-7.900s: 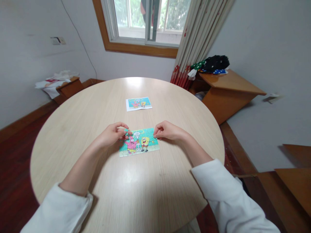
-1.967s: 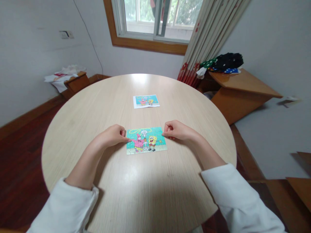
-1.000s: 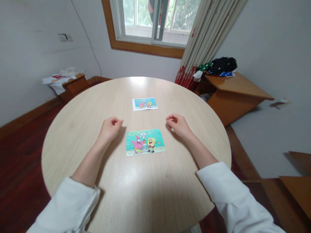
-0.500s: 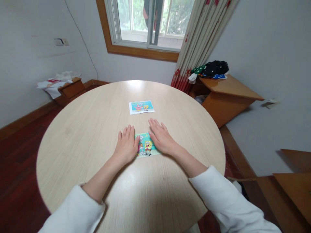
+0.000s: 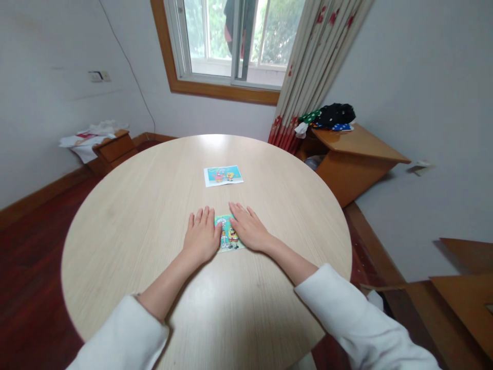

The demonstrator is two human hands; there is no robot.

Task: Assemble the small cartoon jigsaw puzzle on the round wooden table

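A teal cartoon picture card (image 5: 225, 242) lies flat on the round wooden table (image 5: 127, 246), partly covered by both hands. My left hand (image 5: 202, 237) rests open over its left side, fingers stretched forward and thumb on the picture. Over the right side lies my right hand (image 5: 248, 227), also flat and open, its thumb near the yellow cartoon figure. How far the card reaches under the palms is hidden. Farther back on the table is a second cartoon picture (image 5: 223, 176) with a white left border, touched by neither hand.
Right of the table, a tilted wooden cabinet (image 5: 358, 146) carries a heap of dark and dotted cloth (image 5: 333, 115). White papers (image 5: 92, 134) sit on a low wooden piece at the left. A curtain (image 5: 308, 67) hangs beside the window (image 5: 234, 46).
My right hand has slid left over the card, covering more of its right side and narrowing the gap between the hands. My left hand stays on the card's left side. The view has shifted slightly.
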